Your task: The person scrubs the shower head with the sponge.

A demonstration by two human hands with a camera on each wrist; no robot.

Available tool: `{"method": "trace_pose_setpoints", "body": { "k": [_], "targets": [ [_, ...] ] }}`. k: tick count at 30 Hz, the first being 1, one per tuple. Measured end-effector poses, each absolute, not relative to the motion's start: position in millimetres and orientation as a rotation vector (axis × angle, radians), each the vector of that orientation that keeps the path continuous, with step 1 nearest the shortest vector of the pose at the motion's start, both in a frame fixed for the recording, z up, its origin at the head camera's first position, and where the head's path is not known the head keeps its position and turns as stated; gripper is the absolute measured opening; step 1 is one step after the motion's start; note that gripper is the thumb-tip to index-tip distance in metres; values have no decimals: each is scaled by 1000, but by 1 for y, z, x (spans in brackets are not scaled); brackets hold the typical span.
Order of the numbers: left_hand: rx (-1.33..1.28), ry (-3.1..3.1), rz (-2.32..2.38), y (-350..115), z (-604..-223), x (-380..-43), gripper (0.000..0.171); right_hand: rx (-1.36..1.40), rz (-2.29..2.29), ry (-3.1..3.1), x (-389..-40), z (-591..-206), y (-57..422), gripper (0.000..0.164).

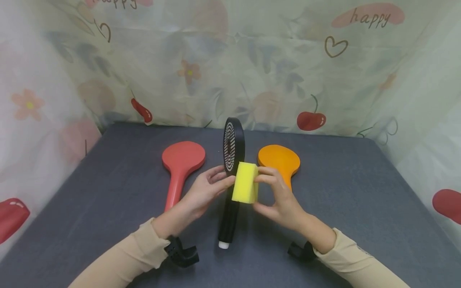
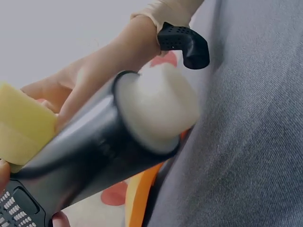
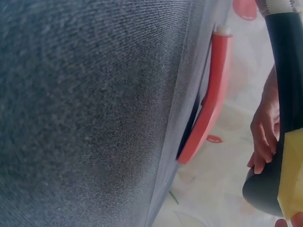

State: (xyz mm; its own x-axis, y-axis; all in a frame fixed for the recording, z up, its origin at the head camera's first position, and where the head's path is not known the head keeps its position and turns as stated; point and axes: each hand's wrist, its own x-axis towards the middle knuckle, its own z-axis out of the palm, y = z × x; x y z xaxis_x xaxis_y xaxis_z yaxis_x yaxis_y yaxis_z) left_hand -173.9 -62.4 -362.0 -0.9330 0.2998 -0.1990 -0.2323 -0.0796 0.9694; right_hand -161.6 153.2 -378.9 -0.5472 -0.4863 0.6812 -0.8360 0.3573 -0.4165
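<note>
Held upright above the table is a black shower head [image 1: 239, 140], its nozzle face turned left and its white threaded end [image 1: 223, 245] pointing down. My left hand [image 1: 201, 191] grips it at the neck, thumb on the near side and fingers behind. In my right hand [image 1: 284, 202], a yellow sponge [image 1: 245, 182] is pinched between thumb and fingers. The sponge lies against the neck and upper handle, covering part of them in the head view. The left wrist view looks along the black handle [image 2: 90, 146], with the sponge [image 2: 24, 124] beside it.
A red shower head [image 1: 184, 155] lies face down left of the hands; an orange one [image 1: 279, 159] lies to the right, its handle partly behind my right hand. Dark grey cloth [image 1: 90, 200] covers the table. A printed curtain [image 1: 237, 72] hangs behind and at both sides.
</note>
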Motion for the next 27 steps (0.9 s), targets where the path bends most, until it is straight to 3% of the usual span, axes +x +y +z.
{"method": "trace_pose_setpoints", "body": {
  "k": [12,22,27],
  "targets": [
    [34,1752,2266,-64,-358,-175,56,1215,987,-2228,-157,-385,156,66],
    [-34,1760,2326,-67,-354,-177,60,1509,861,-2157,-147,-387,160,44],
    [-16,1753,2326,-67,-353,-176,60,1538,827,-2119,-147,-388,160,51]
  ]
}}
